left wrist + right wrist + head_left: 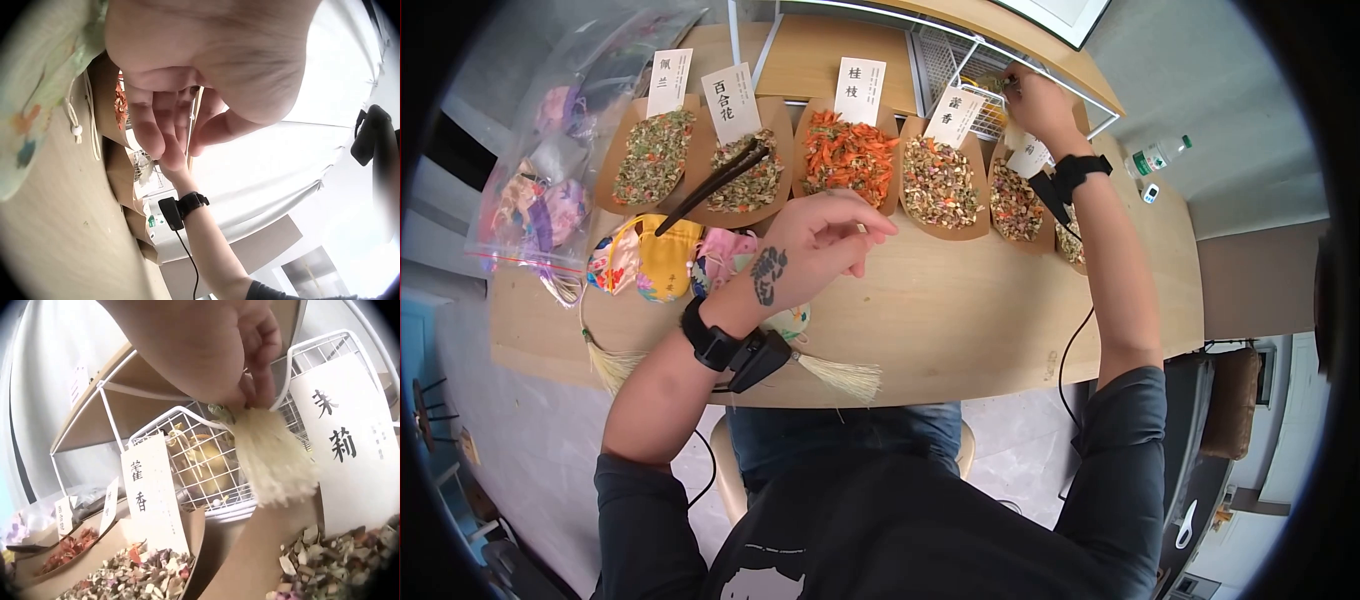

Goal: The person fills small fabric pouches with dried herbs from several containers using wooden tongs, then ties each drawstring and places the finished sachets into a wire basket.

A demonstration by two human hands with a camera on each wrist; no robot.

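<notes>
My right hand (1043, 107) is up at the white wire basket (215, 459) near the shelf. Its fingers pinch the top of a cream tassel (275, 456), which hangs in front of the wires; a bit of green shows beside the fingertips. Inside the basket is something yellow (211, 464). My left hand (815, 245) hovers over the table, fingers loosely bent and holding nothing. Below and beside it lie small cloth sachets: a yellow one (668, 265), a pink one (718, 255) and a pale green one (790, 322), partly hidden by the left wrist.
Brown paper trays of dried herbs line the table, including orange pieces (850, 155), each with a white name card (860, 90). Black tongs (712, 187) lean across one tray. A plastic bag (540, 180) of sachets sits left; a bottle (1158, 157) stands right. Cables trail from both wrists.
</notes>
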